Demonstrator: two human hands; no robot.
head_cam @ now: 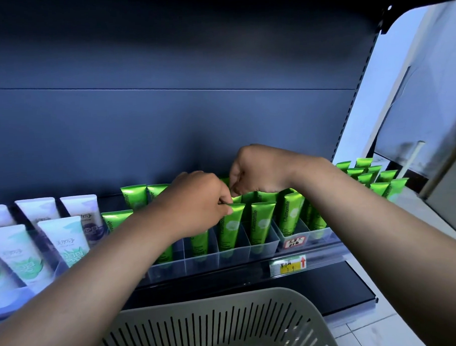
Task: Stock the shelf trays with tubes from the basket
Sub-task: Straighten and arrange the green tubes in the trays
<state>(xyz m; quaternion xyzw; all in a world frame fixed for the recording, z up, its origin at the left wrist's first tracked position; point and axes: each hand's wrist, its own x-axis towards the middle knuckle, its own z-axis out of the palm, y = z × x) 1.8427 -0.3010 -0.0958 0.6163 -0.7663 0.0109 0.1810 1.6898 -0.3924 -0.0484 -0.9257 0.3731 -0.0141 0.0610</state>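
Your left hand (196,197) is curled, its fingers (226,199) pinching the flat crimped top edge of a glossy green tube (230,225) that stands cap-down in a front slot of the clear plastic tray (264,245). Your right hand (258,171) is bent at the wrist just behind it, fingers tucked in over the tops of the back-row tubes (264,196); you cannot tell from here whether it actually grips one.

The tray is thin, see-through, split by upright dividers into narrow compartments, and sits on the dark shelf (331,280) against a matte blue-grey back panel (167,118). The green tubes are smooth and shiny, tapering from a wide flat seal down to a round cap, printed "Chamomile" along the side.

To the left stand wider white tubes (65,240) with green and purple leaf prints. To the right, beyond the shelf upright, another cluster of green tubes (371,178) stands.

The basket (228,327) is below your arms: pale grey plastic, rounded rim, walls cut with long vertical slots. A yellow price label (288,264) with a red arrow sits on the shelf's front edge.
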